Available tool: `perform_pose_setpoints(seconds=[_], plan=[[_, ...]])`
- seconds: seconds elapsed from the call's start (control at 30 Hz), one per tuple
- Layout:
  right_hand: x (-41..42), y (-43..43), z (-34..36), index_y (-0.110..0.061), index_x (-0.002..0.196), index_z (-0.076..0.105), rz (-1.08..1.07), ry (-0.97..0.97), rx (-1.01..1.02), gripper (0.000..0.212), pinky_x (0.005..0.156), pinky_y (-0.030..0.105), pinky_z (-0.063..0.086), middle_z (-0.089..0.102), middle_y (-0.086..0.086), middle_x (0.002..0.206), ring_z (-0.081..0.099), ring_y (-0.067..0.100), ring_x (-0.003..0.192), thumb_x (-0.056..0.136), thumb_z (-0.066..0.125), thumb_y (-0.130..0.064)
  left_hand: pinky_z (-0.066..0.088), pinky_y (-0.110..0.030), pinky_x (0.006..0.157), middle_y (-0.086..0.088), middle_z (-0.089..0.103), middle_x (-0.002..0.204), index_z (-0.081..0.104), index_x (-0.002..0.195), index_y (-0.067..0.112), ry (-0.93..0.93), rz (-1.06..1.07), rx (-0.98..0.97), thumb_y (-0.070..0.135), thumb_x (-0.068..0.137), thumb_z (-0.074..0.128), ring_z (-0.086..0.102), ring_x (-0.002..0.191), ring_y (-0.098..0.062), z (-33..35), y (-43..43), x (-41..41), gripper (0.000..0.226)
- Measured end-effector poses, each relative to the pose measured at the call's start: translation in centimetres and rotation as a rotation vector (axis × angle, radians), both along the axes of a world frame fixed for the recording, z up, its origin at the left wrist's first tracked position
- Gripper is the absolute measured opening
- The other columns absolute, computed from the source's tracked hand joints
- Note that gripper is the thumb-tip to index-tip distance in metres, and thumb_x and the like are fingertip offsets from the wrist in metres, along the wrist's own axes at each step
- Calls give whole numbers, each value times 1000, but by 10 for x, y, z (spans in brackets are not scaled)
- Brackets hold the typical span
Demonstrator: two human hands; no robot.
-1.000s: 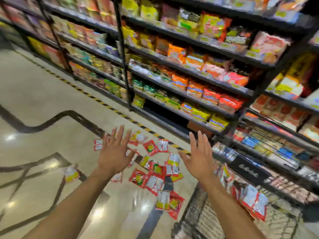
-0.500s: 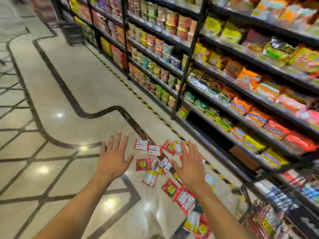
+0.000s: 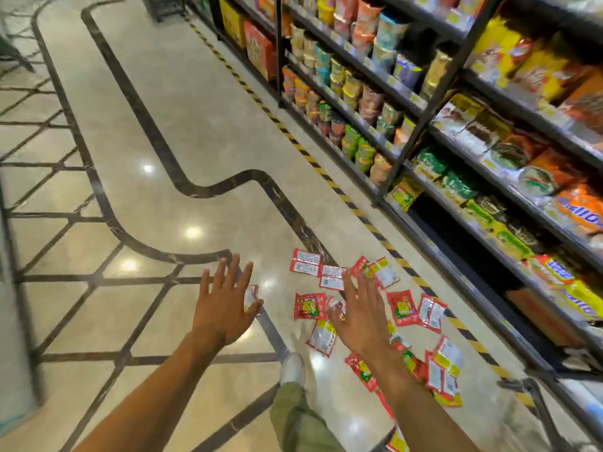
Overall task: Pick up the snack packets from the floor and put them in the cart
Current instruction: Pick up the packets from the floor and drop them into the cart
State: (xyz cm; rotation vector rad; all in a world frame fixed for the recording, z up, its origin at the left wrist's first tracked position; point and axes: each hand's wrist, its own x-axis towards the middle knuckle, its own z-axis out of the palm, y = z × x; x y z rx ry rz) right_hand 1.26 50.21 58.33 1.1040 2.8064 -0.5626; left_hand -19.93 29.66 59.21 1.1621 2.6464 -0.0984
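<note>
We start with the polished stone floor (image 3: 169, 132), glossy enough to throw back the ceiling lights, and the stocked shelves (image 3: 456, 132) running along its right edge. Between them, just left of the yellow-and-black hazard stripe (image 3: 293, 141), lie the snack packets (image 3: 404, 308): a loose scatter of small flat sachets, some overlapping, spreading from in front of our hands down to the lower right, where part of a dark metal frame shows that may be the cart; we cannot tell for sure.

We judge the packets to be very light, thin and floppy, with slick film wrappers that will slide on this shiny floor instead of lifting cleanly. Pinching a crimped edge or corner looks like the surest hold, or sweeping several together and scooping the bunch.

Our left hand (image 3: 225, 305) hangs spread wide, fingers apart, holding nothing, over a lone packet (image 3: 252, 296) that peeks out beside its thumb. Our right hand (image 3: 360, 316) is likewise fully open and empty, above the middle of the scatter.

Up close, the packets are mostly red, some showing a yellow and green printed front (image 3: 310, 306), others turned to a pale silvery back with label text (image 3: 332, 277). A white shoe (image 3: 292, 367) steps in just beside the nearest ones.
</note>
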Motion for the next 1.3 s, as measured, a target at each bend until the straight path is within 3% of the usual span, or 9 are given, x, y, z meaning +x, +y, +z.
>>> perform_pose_setpoints(seconds=[0.1, 0.23, 0.4, 0.6, 0.73, 0.83, 1.0, 1.13, 1.3], plan=[[-44, 21, -39, -18, 162, 30, 45, -69, 1, 83, 121, 58, 33, 27, 19, 168, 26, 42, 155, 95, 42, -67, -2, -57, 128, -2, -11, 171, -1, 164, 32, -34, -10, 16, 81, 89, -10, -7, 160, -30, -34, 21, -46, 91], [-97, 44, -102, -19, 158, 38, 68, -137, -14, 86, 115, 59, 41, 35, 21, 163, 36, 44, 150, 92, 33, -74, -3, -54, 126, -4, -5, 173, 7, 165, 29, -96, -39, -62, 78, 96, 8, 0, 160, -33, -105, 47, -102, 85], [-147, 67, -215, -25, 162, 27, 84, -221, -28, 86, 122, 56, 30, 24, 14, 170, 24, 38, 157, 93, 45, -74, 17, -61, 125, -7, 9, 173, 22, 164, 25, -165, -97, -106, 69, 95, 32, 13, 159, -35, -226, 73, -151, 83], [-177, 74, -378, -22, 160, 30, 98, -298, -96, 83, 120, 62, 32, 26, 17, 169, 23, 41, 156, 94, 49, -68, 13, -59, 127, -5, 5, 174, 7, 165, 31, -244, -55, -121, 72, 94, 15, 8, 160, -33, -399, 73, -170, 83], [-180, 73, -491, -24, 159, 32, 145, -353, -95, 80, 122, 62, 25, 28, 17, 168, 26, 43, 155, 94, 46, -68, 14, -60, 125, -6, 11, 174, 14, 165, 29, -290, -45, -158, 72, 93, 20, 13, 159, -35, -518, 59, -173, 84], [-178, 73, -575, -23, 160, 30, 187, -393, -71, 80, 123, 60, 21, 28, 17, 168, 27, 44, 154, 95, 43, -68, 14, -59, 125, -7, 7, 174, 9, 166, 29, -310, -2, -199, 71, 92, 25, 9, 160, -35, -604, 44, -174, 86], [-177, 93, -699, -24, 165, 12, 241, -560, -159, 90, 128, 55, 9, 8, 12, 173, 7, 37, 159, 96, 57, -60, 15, -58, 126, -13, 2, 174, 4, 165, 25, -408, 194, -257, 66, 97, 45, 9, 158, -41, -727, 31, -180, 89], [-181, 109, -766, -24, 164, 16, 358, -589, -160, 101, 125, 56, 17, 14, 11, 171, 13, 36, 158, 85, 75, -50, 24, -61, 121, -21, 6, 170, 9, 164, 17, -496, 542, -148, 58, 91, 67, 20, 152, -49, -792, 31, -185, 102], [-189, 119, -807, -24, 157, 27, 364, -633, -150, 103, 122, 57, 25, 37, 16, 153, 36, 40, 143, 74, 86, -39, 37, -56, 115, -18, 35, 152, 21, 157, 14, -542, 892, 85, 44, 81, 85, 38, 141, -40, -833, 37, -192, 103]])
